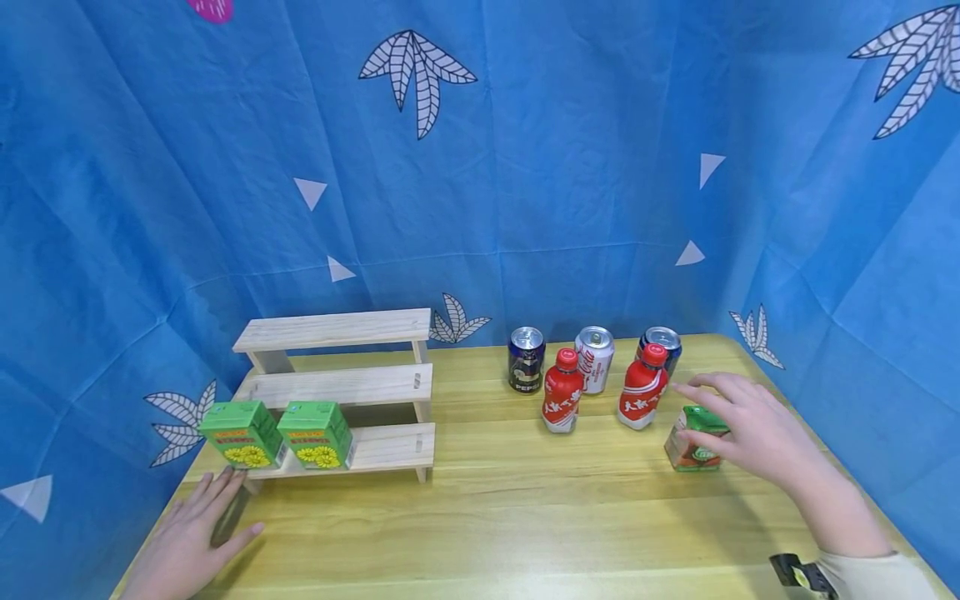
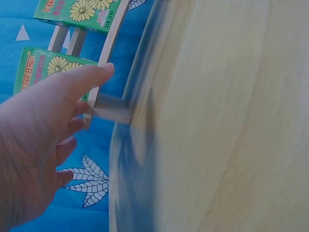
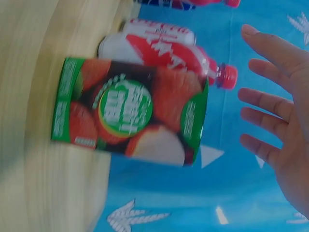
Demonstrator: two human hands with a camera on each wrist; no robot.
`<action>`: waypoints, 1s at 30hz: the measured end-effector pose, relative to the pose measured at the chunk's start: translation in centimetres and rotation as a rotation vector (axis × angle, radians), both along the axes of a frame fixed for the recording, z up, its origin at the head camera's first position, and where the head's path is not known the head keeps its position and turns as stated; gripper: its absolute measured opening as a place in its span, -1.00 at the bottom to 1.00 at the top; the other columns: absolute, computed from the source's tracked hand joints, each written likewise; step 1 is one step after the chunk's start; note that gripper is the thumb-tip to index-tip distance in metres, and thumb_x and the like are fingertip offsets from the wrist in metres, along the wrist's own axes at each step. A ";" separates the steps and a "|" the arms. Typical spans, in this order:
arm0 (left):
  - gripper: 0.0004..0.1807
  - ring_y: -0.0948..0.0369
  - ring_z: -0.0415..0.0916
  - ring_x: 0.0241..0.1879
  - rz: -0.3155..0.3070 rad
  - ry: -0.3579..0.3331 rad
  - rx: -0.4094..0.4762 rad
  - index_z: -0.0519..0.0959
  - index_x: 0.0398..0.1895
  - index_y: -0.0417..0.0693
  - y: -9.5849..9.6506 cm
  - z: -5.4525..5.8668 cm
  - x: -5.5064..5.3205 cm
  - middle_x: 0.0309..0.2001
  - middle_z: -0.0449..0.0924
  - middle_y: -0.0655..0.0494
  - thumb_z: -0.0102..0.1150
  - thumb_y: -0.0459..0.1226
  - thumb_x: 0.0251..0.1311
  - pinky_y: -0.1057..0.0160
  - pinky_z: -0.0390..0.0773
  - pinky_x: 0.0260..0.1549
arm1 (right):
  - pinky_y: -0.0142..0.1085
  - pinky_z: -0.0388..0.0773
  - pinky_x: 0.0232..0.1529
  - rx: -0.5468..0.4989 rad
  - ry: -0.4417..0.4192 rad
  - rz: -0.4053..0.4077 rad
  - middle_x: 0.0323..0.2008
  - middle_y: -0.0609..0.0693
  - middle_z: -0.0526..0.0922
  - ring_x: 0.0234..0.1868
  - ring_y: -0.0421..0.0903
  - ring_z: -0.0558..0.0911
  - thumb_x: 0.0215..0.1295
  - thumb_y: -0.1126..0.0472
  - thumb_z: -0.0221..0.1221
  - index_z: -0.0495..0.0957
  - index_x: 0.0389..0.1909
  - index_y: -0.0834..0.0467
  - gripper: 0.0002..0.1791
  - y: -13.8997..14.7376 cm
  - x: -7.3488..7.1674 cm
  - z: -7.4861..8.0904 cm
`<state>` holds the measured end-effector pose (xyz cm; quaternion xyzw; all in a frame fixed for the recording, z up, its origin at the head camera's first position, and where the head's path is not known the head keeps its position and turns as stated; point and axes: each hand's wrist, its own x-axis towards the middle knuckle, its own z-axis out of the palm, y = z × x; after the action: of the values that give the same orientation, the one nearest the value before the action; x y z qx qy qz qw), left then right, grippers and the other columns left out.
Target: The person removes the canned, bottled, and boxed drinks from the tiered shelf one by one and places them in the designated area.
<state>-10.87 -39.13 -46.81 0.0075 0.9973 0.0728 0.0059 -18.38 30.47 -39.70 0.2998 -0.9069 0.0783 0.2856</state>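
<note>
My left hand [image 1: 191, 533] is at the near left corner of a small three-step wooden shelf [image 1: 393, 446], fingers extended with the fingertips right at its lowest step and thumb spread away. Side by side on that step stand two green drink cartons with yellow flowers, one on the left [image 1: 243, 437] and one on the right [image 1: 315, 437]. My right hand [image 1: 750, 425] hovers beside a green and red juice carton [image 1: 693, 442], thumb and fingers apart. In the right wrist view, a gap shows between the fingertips and this juice carton [image 3: 128, 111], which has apples printed on it.
Left of the juice carton stand two red-labelled bottles, one nearer it [image 1: 643, 392] and one farther left [image 1: 562, 396]. Behind them are a dark Pepsi can [image 1: 527, 362], a white Coca-Cola can [image 1: 595, 358] and another dark can [image 1: 671, 340]. A blue curtain [image 1: 562, 208] encloses the wooden table [image 1: 510, 517].
</note>
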 end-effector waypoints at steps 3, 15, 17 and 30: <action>0.09 -0.47 0.05 0.34 -0.003 0.004 0.004 0.12 0.47 -0.30 0.0 -0.1 0.1 0.42 0.09 -0.47 -0.01 0.38 0.17 -0.57 0.04 0.19 | 0.11 0.54 -0.05 0.000 0.000 0.027 -0.02 0.08 0.62 0.00 0.14 0.56 -0.09 -0.07 0.46 0.58 0.11 0.04 -0.34 -1.0 -0.1 0.2; 0.07 -0.44 0.00 0.38 -0.005 0.033 -0.005 0.16 0.45 -0.31 0.0 -0.1 0.2 0.42 0.10 -0.46 -0.01 0.38 0.17 -0.54 0.02 0.24 | 0.08 0.60 -0.03 -0.004 0.024 0.140 -0.03 0.04 0.62 0.00 0.08 0.58 0.25 -0.36 0.12 0.59 0.11 -0.04 -0.40 -5.7 -1.1 0.3; 0.07 -0.44 0.00 0.38 -0.006 0.035 -0.002 0.16 0.45 -0.31 0.0 -0.1 0.2 0.41 0.11 -0.47 0.00 0.37 0.17 -0.54 0.02 0.23 | 0.05 0.60 -0.04 -0.015 0.049 0.182 -0.04 0.03 0.63 -0.03 0.05 0.59 0.24 -0.30 0.18 0.60 0.10 -0.02 -0.44 -6.6 -1.3 0.3; 0.05 -0.43 0.02 0.38 -0.026 0.052 0.001 0.14 0.47 -0.27 0.0 -0.2 0.1 0.41 0.12 -0.46 0.01 0.35 0.18 -0.55 0.03 0.23 | -0.04 0.63 0.04 -0.003 0.049 0.323 0.00 0.02 0.63 0.06 -0.03 0.58 0.13 -0.24 0.31 0.60 0.11 -0.01 -0.42 -12.4 -2.8 -1.0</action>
<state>-10.80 -39.14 -47.01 0.0226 0.9969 0.0731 -0.0188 -21.19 18.02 -40.68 0.4432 -0.8394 0.1172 0.2919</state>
